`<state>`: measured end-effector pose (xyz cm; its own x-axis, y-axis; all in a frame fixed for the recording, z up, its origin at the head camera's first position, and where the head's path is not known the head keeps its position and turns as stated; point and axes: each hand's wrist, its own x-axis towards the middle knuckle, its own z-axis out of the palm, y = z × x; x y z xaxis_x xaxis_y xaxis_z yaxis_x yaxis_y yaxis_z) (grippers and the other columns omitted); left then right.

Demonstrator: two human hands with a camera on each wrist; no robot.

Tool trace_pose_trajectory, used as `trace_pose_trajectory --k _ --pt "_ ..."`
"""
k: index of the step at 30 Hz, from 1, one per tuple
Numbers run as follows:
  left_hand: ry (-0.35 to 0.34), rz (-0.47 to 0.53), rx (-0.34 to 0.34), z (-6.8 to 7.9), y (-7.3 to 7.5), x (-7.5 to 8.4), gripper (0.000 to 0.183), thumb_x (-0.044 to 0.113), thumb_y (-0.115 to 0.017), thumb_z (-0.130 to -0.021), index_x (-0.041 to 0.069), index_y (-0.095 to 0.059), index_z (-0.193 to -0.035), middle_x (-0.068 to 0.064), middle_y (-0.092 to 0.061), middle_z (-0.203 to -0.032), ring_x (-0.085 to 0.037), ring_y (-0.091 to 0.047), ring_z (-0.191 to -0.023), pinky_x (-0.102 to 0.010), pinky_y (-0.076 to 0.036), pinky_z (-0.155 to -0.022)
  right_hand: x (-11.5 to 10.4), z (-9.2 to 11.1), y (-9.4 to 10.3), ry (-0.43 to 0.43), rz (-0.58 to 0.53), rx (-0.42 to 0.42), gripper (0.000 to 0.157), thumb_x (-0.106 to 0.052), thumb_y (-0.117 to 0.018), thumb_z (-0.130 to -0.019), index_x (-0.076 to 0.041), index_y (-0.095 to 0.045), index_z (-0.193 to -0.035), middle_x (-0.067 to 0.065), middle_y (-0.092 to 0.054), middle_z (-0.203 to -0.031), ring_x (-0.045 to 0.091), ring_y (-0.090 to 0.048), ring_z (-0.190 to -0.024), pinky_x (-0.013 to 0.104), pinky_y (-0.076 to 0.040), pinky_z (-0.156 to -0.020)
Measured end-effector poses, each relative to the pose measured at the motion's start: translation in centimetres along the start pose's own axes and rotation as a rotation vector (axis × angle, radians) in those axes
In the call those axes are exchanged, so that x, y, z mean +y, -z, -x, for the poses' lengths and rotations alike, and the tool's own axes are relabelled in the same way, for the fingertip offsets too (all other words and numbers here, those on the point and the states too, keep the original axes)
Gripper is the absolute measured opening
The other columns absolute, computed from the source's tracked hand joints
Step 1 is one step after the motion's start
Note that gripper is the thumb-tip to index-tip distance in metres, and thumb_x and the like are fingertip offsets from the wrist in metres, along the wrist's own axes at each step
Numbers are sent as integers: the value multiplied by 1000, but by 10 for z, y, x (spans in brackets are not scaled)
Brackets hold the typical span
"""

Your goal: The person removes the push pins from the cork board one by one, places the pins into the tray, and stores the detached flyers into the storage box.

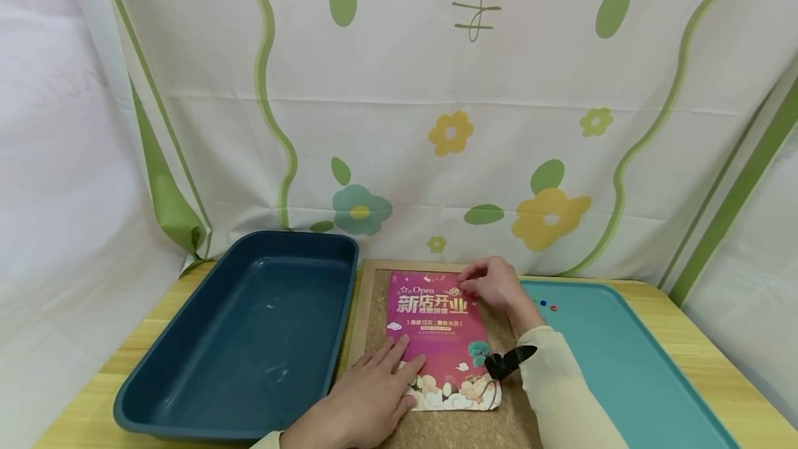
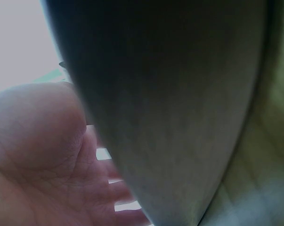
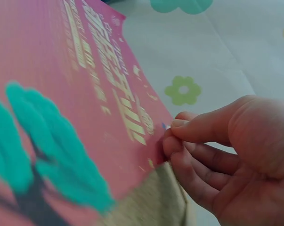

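A pink-purple poster with gold lettering lies on a wood-framed cork board. On its lower left part rests my left hand, fingers spread; the palm shows in the left wrist view, partly hidden by a dark blurred surface. My right hand is at the poster's top right corner. In the right wrist view, its thumb and fingertips pinch a small pushpin there, with only a bit of blue showing.
A deep dark-blue tub stands left of the board. To the right lies a flat teal tray with several small coloured pins near its far edge. Behind the table hangs a flowered cloth.
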<state>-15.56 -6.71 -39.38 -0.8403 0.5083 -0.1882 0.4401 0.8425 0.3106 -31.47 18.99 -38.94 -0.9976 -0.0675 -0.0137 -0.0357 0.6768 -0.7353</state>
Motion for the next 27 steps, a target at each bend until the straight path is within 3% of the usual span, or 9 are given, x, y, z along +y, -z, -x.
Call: trace_pose_trajectory --k 10,17,27 --pt "-3 -1 6 1 -1 -2 60 47 -63 -103 32 -49 -159 -5 -37 -173 -36 -35 -160 -62 -44 -119 10 11 26 70 27 43 10 -10 -74 -99 -4 -80 -104 14 -77 -106 26 -67 -98 33 -59 -78" --pt "-16 3 16 3 -1 -3 61 46 -64 -102 30 -50 -159 -7 -38 -173 -37 -36 -159 -64 -45 -118 23 19 42 60 20 43 15 -11 -72 -100 -1 -78 -110 13 -77 -105 23 -70 -88 30 -57 -74" --pt "-33 -12 22 2 -1 -2 60 45 -63 -103 30 -49 -160 -7 -37 -173 -37 -36 -160 -62 -46 -118 42 30 64 71 17 72 19 -11 -71 -101 3 -77 -113 17 -78 -102 27 -73 -87 34 -59 -72"
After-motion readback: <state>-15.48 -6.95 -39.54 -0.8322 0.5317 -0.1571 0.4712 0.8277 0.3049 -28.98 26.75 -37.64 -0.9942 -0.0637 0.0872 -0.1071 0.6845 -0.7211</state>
